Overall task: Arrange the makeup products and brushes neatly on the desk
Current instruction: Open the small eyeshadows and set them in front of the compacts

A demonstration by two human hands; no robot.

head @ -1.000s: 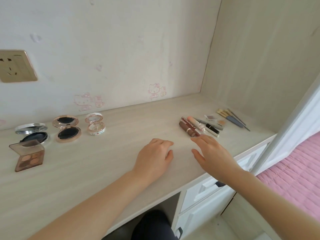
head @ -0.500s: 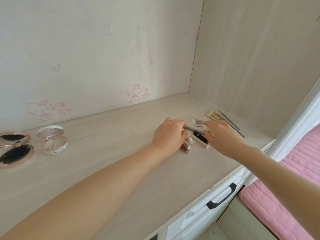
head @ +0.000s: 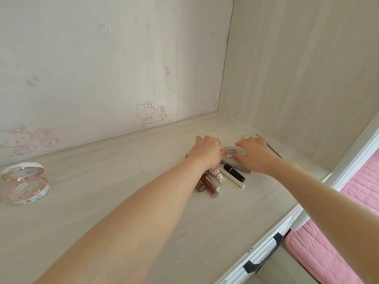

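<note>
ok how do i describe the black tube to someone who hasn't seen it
Go to the right end of the desk, near the wall corner. In the cluster of tubes beside the right hand, it is the only short black one, between a thin white stick and a grey tube.

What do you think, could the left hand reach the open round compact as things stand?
Probably yes: only bare desk lies between the left hand and the compact, though the hand sits well to its right.

No lettering is legible; labels on the tubes (head: 209,182) seem too blurred.
</note>
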